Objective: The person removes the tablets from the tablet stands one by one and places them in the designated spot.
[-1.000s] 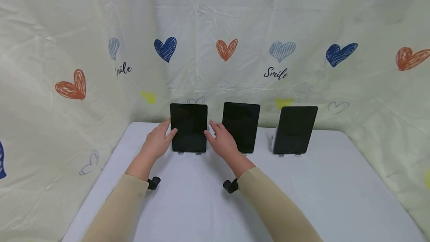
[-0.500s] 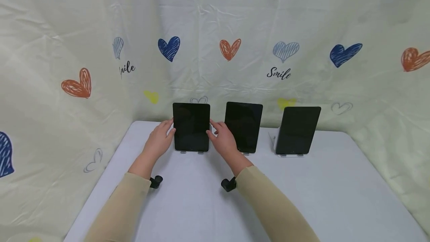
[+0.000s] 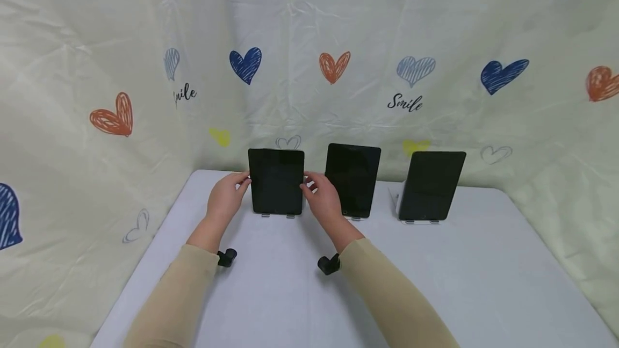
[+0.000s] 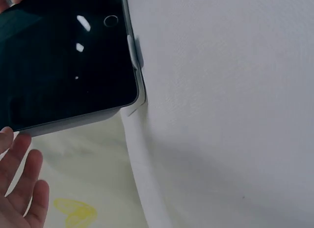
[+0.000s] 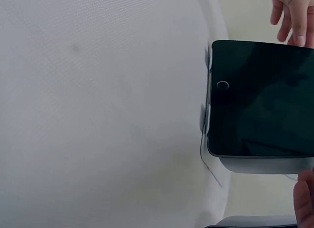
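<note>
three dark tablets stand in a row on small stands at the back of a white table (image 3: 300, 283). the left hand (image 3: 223, 201) and right hand (image 3: 321, 200) flank the leftmost tablet (image 3: 276, 180), fingers loosely spread at its side edges; whether they grip it is unclear.

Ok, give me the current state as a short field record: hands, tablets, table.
left hand: at the left edge of the left tablet, fingers relaxed; contact unclear
right hand: at the right edge of the same tablet, fingers loosely curled; grip not confirmed
left tablet: upright on a small stand, screen dark
middle tablet: upright, screen dark, partly behind the right hand
right tablet: upright on a white stand, untouched
table: white, bears all three tablets
backdrop: cream cloth with hearts
</note>
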`<state>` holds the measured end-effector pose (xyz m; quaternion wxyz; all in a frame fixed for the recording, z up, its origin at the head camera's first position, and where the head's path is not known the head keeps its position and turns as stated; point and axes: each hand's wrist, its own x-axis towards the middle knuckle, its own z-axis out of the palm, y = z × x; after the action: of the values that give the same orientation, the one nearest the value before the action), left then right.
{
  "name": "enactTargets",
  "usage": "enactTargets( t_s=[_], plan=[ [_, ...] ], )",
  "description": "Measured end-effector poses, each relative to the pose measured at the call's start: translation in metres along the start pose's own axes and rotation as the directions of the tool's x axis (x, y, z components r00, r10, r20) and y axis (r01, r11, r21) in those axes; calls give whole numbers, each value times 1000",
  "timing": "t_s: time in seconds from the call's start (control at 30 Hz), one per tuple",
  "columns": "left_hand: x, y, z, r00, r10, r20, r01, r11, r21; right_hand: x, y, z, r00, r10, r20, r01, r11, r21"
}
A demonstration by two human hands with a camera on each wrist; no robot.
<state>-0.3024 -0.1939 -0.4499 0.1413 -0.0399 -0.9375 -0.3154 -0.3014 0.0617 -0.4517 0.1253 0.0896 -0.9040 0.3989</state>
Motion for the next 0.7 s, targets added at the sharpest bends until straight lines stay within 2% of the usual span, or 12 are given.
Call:
enactTargets(
  t_s=[0.23,0.47,0.7],
  plan=[
    [-1,5,0,994,-109,11,110,986,-125,1,-1,0,999,33,6,-33,998,59],
    [-1,8,2,991,-136,-1,133,970,-203,2,0,1,998,65,-12,-62,989,138],
    [-4,7,1,989,-151,4,147,957,-252,0,0,3,993,115,4,-113,970,213]
  ],
)
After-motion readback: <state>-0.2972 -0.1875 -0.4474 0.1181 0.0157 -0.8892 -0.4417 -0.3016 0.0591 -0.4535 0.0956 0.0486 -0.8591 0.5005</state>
